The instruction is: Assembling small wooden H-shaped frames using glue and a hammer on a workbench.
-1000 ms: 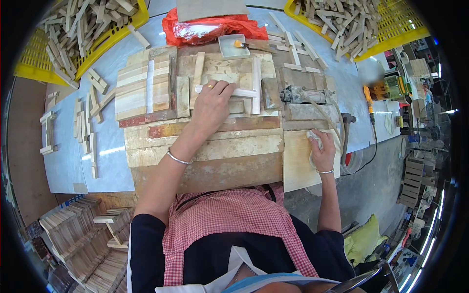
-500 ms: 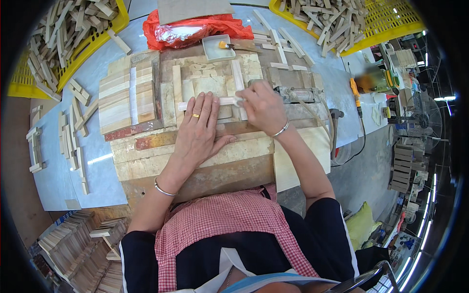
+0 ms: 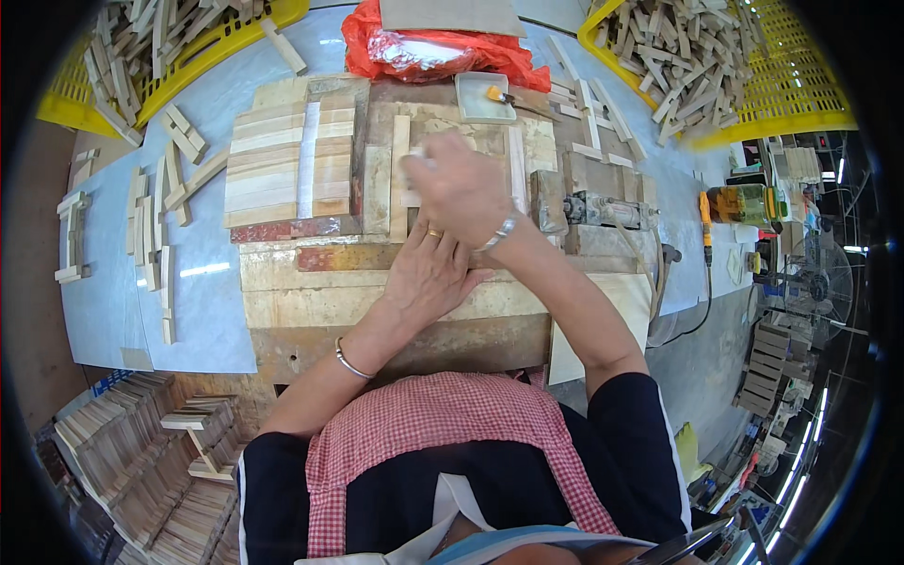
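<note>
**Crossed hands over loose strips on the jig**

A pale wooden strip point(image 3: 411, 179) was pressed down under the right hand point(image 3: 459, 188), whose fingers were curled over it; whether it was truly gripped or only held flat could not be told. The strip lay crosswise on the wooden jig point(image 3: 395, 282), over upright strips point(image 3: 400, 174) just left of the fingers. The left hand point(image 3: 428, 273) was laid flat and open just below the right, holding nothing, its wrist crossed by the right forearm.

A slip was judged the likeliest fault: with the strip mostly hidden by the hand, it could be set askew and its neighbours nudged out of line. With the arms crossed, either hand could be hindered by the other.

Left of the grip, a stacked panel of slats point(image 3: 290, 169) was seen. Beyond it lay a glue tray with brush point(image 3: 485, 96) and a red bag point(image 3: 433, 52); glue could be smeared by a careless reach. To the right stood a clamp device point(image 3: 603, 209), where fingers could be pinched.
</note>
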The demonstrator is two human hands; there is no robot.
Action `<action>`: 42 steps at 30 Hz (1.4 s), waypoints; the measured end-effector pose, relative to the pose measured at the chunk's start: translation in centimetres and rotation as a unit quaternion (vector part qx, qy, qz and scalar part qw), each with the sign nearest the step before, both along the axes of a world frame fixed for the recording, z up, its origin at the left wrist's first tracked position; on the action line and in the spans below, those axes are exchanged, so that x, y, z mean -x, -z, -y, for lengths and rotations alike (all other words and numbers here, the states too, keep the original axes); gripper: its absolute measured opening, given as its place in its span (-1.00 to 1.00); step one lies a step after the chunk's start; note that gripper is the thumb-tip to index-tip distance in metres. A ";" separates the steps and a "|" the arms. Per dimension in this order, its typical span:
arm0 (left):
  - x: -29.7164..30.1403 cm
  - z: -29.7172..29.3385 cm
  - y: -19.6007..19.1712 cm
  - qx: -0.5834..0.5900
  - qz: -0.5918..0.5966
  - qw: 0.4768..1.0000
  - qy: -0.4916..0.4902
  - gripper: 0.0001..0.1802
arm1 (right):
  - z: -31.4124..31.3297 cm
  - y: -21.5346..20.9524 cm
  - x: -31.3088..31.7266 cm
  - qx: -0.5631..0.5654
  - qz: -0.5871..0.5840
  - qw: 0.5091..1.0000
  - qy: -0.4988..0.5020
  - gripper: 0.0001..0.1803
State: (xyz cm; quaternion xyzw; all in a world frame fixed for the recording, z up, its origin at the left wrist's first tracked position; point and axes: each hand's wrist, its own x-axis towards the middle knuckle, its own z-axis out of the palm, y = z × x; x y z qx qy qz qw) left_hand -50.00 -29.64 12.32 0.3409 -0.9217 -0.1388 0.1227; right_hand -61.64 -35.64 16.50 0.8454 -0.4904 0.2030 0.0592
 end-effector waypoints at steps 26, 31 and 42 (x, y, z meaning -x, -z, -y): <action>0.2 0.6 -0.7 0.110 -0.040 0.993 -0.013 -0.13 | -23.7 1.9 33.9 -0.159 -0.022 0.782 0.602 -0.63; 0.1 0.4 -0.9 0.121 -0.037 0.992 -0.018 -0.12 | -19.4 -4.4 21.0 -0.031 0.142 0.912 0.384 -0.63; 0.3 0.8 -0.5 0.116 -0.040 0.992 -0.018 -0.09 | -13.1 -1.0 11.7 -0.118 0.124 0.972 0.158 -0.55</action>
